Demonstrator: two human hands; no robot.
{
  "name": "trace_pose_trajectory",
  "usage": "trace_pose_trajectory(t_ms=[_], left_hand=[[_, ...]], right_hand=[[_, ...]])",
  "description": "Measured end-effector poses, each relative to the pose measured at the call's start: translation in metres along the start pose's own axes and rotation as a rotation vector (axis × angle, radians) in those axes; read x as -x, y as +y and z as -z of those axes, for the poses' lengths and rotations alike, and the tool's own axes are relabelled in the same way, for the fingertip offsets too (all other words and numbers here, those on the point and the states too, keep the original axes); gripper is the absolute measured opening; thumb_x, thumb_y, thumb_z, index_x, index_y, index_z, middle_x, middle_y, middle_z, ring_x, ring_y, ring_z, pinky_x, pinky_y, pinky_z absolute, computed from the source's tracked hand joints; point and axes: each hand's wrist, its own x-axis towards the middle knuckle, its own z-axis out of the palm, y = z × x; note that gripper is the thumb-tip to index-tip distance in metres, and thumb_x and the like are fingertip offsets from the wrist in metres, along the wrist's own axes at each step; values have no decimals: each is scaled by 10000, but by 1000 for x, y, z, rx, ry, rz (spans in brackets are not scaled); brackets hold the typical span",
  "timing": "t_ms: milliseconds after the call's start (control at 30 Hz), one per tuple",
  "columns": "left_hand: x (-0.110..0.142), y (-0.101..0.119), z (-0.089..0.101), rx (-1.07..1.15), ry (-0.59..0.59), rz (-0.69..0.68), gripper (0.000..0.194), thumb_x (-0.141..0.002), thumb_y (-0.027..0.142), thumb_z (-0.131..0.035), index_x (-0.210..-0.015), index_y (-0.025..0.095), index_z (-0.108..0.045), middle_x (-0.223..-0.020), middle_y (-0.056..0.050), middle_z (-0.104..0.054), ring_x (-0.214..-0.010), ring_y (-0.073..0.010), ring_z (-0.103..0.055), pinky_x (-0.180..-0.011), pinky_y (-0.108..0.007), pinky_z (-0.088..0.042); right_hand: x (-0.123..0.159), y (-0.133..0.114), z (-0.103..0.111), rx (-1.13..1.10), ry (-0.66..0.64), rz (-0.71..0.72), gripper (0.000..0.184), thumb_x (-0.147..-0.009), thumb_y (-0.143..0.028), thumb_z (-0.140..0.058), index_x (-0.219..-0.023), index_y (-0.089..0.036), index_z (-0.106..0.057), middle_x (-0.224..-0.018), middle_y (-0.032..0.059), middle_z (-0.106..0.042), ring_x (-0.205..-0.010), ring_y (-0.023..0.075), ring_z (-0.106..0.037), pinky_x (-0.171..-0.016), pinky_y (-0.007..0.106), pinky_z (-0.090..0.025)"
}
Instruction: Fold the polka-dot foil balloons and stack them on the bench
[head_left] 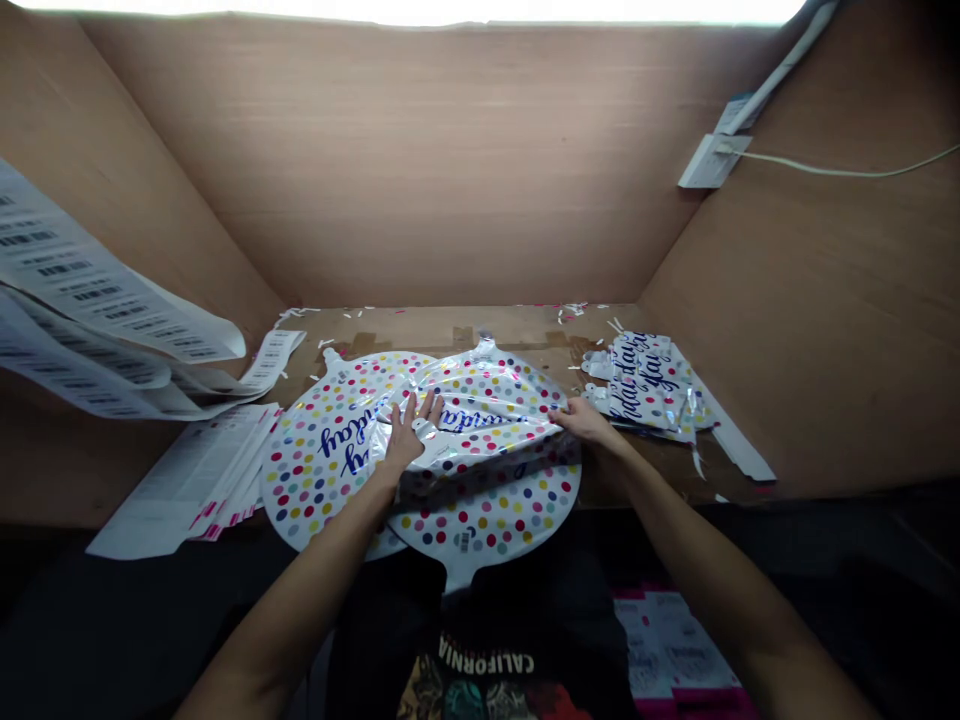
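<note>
Foil balloon, round and white with many-coloured dots and blue script (487, 528), lies in front of us on the brown, cardboard-covered surface (412, 322). It overlaps a second flat balloon of the same dotted white foil (296, 480), which lies partly under it, on the left. Our left hand (407, 430) rests on the foil with its fingers spread, palm down. Our right hand (581, 417) pinches the foil between thumb and fingers, at the right end of a raised fold. This fold runs across the middle, from one hand to the other, and it makes a shadow on the dotted layer below.

We judge that the step in hand is to lay this fold flat. To do it well, we should let the left hand serve as a weight and pull with the right hand only lightly, so that the crease becomes straight. Foil of this kind is probably slippery and easily marked, so a sharp tug may leave wrinkles or drag the second balloon along. A white tab shows beside the left fingers; we cannot tell to which layer it belongs, so it is wise to smooth around it. Air would be best pressed out towards an open edge. At the right, near the right forearm, a small pile of folded dotted foil with blue script (651, 385) gives us a model for neatness.
</note>
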Motion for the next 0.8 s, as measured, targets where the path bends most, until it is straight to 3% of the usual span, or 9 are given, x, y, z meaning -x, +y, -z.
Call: trace_pose_trajectory(t_ms=[167,233,333,467,600,667,700,800], left_hand=[[-14,5,1,-64,-145,163,696,-1034,423,-444,-1681,234,-272,-1745,-152,-158,-1592,-494,-65,-1202,-773,-50],[-16,5,4,-74,-192,193,753,-1019,490,-457,-1693,245,-225,-1747,-155,-148,-1588,-510,-49,-1180,-803,-40],[-10,7,7,-62,-141,177,718,-1029,421,-433,-1696,284,-205,-1736,-147,-220,-1596,-489,-49,-1171,-812,-33],[-6,11,9,-46,-101,191,694,-1008,262,-410,-1684,291,-255,-1722,-139,-269,-1601,-474,-60,-1164,-827,-55],[-21,-5,29,16,-278,255,757,-916,306,-567,-1645,277,-368,-1739,-125,-201,-1583,-513,-103,-1148,-838,-147],[-33,-20,50,150,-363,159,811,-844,370,-637,-1615,243,-422,-1706,-141,-303,-1564,-480,-235,-1185,-731,-276],[-41,-25,61,241,-380,98,772,-848,376,-609,-1589,221,-462,-1665,-138,-396,-1537,-418,-344,-1210,-617,-337],[-66,-15,84,425,-330,42,631,-922,392,-482,-1499,148,-553,-1491,-135,-612,-1369,-277,-585,-1153,-370,-444]], right_hand=[[-10,-14,-18,155,200,-61,445,-1025,-423,-424,-1028,-119,-748,-1030,178,-750,-960,286,-681,-790,305,-480],[-21,-25,-16,292,173,-58,423,-1040,-434,-451,-1108,-144,-752,-1147,200,-740,-1061,289,-679,-878,307,-471],[-24,-23,3,434,106,-102,382,-1043,-385,-483,-1140,-138,-758,-1181,226,-731,-1111,300,-684,-928,324,-465],[15,18,33,539,171,-176,407,-1059,-388,-441,-1149,-134,-746,-1127,237,-737,-1085,332,-703,-899,374,-481],[80,69,33,649,178,-168,432,-1044,-531,-465,-1107,-200,-737,-974,191,-757,-944,339,-736,-782,378,-491],[107,84,25,673,185,-157,461,-1028,-592,-483,-1116,-209,-724,-941,182,-757,-914,346,-740,-747,375,-485],[116,88,21,677,191,-152,469,-1020,-613,-493,-1112,-212,-719,-932,175,-758,-907,347,-742,-735,369,-481],[127,91,11,667,220,-144,465,-1004,-638,-522,-1090,-219,-704,-929,156,-762,-902,334,-746,-714,344,-468]])
